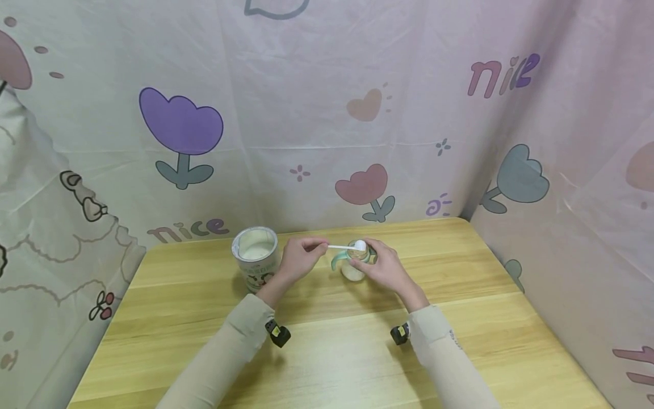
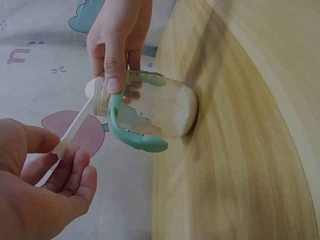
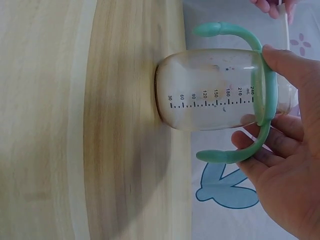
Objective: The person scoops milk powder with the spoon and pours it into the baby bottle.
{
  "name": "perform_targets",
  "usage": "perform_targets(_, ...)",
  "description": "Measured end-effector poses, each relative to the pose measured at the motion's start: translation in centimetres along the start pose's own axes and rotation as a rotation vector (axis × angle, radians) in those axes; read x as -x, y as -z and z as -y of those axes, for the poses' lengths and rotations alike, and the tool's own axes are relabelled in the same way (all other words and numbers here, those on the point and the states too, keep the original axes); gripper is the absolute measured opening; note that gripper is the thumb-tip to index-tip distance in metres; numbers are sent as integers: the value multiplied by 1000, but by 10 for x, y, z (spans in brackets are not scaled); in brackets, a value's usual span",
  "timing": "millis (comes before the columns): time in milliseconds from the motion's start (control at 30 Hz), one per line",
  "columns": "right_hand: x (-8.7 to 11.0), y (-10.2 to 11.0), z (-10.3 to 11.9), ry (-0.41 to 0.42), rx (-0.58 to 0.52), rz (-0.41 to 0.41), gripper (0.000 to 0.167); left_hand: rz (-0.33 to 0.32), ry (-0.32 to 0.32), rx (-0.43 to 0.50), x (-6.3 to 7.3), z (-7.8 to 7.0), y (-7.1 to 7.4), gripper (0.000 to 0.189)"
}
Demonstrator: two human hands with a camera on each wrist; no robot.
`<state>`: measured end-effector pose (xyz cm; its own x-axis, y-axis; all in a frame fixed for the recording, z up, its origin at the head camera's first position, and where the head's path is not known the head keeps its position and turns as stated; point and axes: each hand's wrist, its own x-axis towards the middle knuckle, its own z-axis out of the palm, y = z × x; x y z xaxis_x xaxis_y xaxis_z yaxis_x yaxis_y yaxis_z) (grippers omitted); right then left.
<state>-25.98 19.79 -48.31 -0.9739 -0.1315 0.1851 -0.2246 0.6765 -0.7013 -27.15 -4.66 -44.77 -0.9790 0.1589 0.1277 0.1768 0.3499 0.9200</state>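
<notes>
A clear baby bottle [image 3: 215,90] with a green two-handled ring [image 2: 135,137] stands upright on the table, a pale layer at its bottom. My right hand [image 1: 384,267] grips it round the neck, thumb on the near side in the left wrist view. My left hand [image 1: 298,258] pinches the end of a white scoop [image 2: 77,122] between thumb and fingers. Level over the open bottle mouth lies the scoop's bowl, heaped with white powder [image 1: 360,245]. Left of my left hand stands an open can [image 1: 255,267] with pale powder inside.
The wooden table [image 1: 327,352] reaches back to a patterned cloth [image 1: 286,113], which hangs behind it and along both sides. A small black camera sits on each wrist, the left one [image 1: 278,333] and the right one [image 1: 400,333].
</notes>
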Motion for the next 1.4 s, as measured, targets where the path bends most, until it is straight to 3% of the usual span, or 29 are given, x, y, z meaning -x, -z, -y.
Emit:
perform_targets(867, 0, 0, 0, 1, -12, 2, 66, -7, 2, -5, 2, -3, 0, 25)
perform_targets(1200, 0, 0, 0, -10, -16, 6, 72, -50, 99, 96, 1, -5, 0, 28)
perform_targets(1400, 0, 1, 2, -21, -17, 14, 77, -75, 114, 169, -2, -7, 1, 27)
